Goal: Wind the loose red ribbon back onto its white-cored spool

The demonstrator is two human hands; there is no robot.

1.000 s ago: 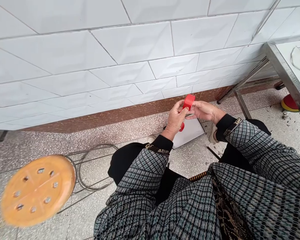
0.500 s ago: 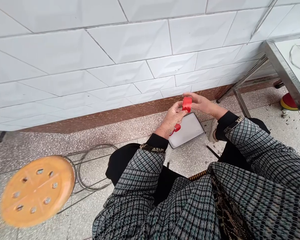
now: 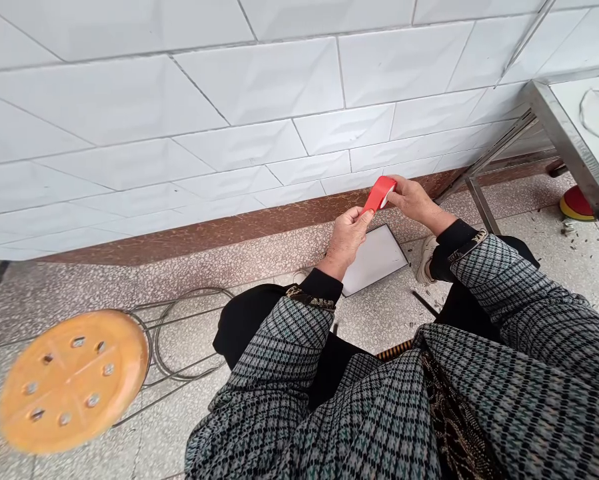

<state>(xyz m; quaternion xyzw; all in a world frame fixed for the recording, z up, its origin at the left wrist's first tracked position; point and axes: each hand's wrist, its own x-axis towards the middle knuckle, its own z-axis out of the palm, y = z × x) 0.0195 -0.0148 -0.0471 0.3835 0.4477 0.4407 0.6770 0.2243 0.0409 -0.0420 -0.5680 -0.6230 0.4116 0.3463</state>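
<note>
A roll of red ribbon (image 3: 378, 194) with a pale core is held up between my two hands, above the floor near the wall. My right hand (image 3: 413, 200) is closed around the roll's right side. A flat stretch of the ribbon runs down to the left, where my left hand (image 3: 348, 235) pinches it between thumb and fingers. Below the hands, a white rectangular panel or shallow tray (image 3: 375, 261) with a dark edge lies on the speckled floor, partly hidden by my left hand and sleeve.
An orange round stool (image 3: 74, 380) with metal legs lies on its side at the left. A metal-framed table (image 3: 564, 133) stands at the right, with a red and yellow object (image 3: 578, 202) under it. White tiled wall (image 3: 279, 80) rises ahead. A dark stick (image 3: 424, 303) lies near my foot.
The roll has turned and shifted slightly up and right with my right hand, stretching ribbon between the hands. My left hand has moved a little right; the red loop beneath its wrist is out of sight.
</note>
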